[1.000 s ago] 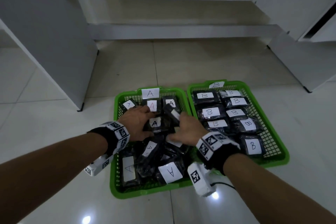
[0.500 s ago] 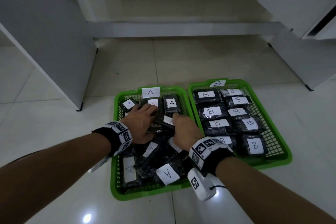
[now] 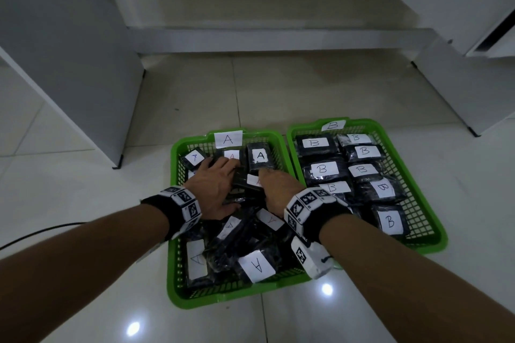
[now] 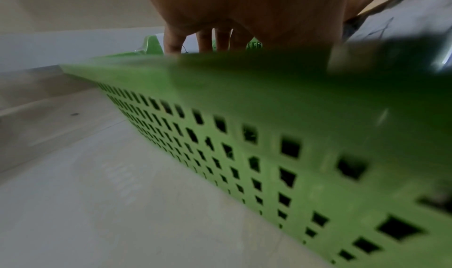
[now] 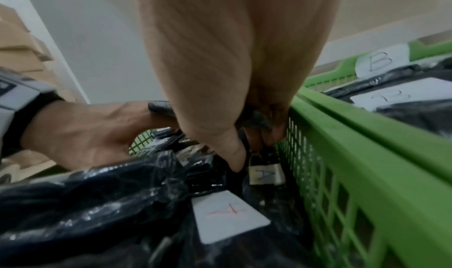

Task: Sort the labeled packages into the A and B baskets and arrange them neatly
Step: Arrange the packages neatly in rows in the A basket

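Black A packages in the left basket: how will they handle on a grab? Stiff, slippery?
The A packages are probably soft rather than stiff: their black wrap is crinkled and they lie slumped on one another. The glossy film likely slips in a pinch. The paper labels look merely stuck on, so gripping there may peel them.

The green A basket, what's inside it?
The A basket holds black packages with A labels, jumbled near the front. Both hands cover the middle ones, so those stay hidden.

The A basket [image 3: 174, 231] sits on the floor [image 3: 83, 301] just left of the B basket [image 3: 434, 234], both holding packages.
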